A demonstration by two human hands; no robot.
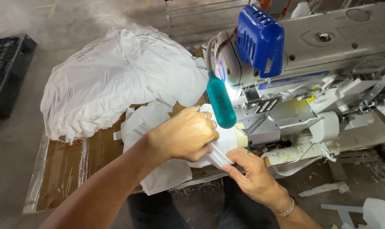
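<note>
A blue plastic cover point(260, 37) is seen on top of the grey sewing machine point(328, 51), with a blue label strip point(286, 81) along its front and a teal screwdriver handle point(221, 101) hanging beside the lit needle area. A white fabric piece point(220, 154), thin and folded into a narrow edge, is held just before the machine's foot. It is pinched by the left hand point(184, 135), curled from above, and by the fingertips of the right hand point(252, 169) from below. A heap of white garments point(116, 76) is piled on the brown surface point(73, 165).
</note>
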